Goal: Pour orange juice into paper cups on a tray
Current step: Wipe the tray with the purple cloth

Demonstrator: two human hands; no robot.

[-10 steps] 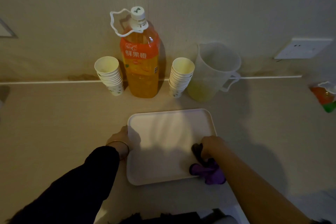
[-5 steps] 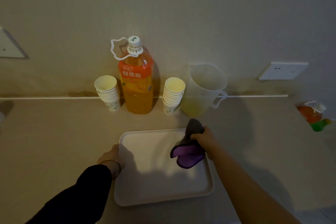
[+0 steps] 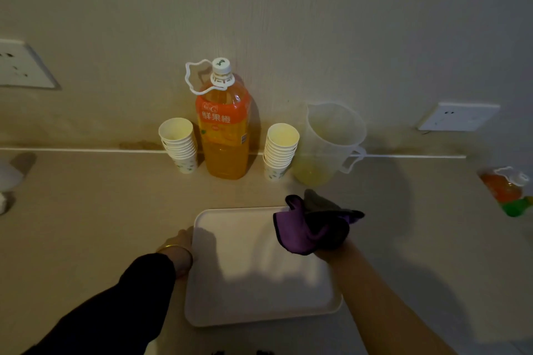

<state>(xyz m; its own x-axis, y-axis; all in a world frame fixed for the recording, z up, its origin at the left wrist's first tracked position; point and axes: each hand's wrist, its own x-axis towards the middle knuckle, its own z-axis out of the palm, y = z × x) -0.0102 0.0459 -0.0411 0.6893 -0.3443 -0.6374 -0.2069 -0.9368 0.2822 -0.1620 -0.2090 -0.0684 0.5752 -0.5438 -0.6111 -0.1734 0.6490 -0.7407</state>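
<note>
A white tray (image 3: pixel 248 282) lies on the counter in front of me. My left hand (image 3: pixel 178 242) holds its left rim. My right hand (image 3: pixel 334 249) grips a purple and grey cloth (image 3: pixel 311 225) over the tray's far right corner; the cloth hides most of the hand. Against the wall stands a large capped orange juice bottle (image 3: pixel 225 135). One stack of paper cups (image 3: pixel 180 144) stands to its left and a second stack of paper cups (image 3: pixel 279 150) to its right.
A clear plastic jug (image 3: pixel 331 141) holding a little pale liquid stands right of the cups. An orange and green packet (image 3: pixel 507 190) lies at the far right of the counter. Wall sockets (image 3: pixel 458 117) sit on the wall at both sides.
My right hand has carried the cloth from the tray's near right edge up to its far right corner. The view has tilted up, so the tray sits lower in the frame.
</note>
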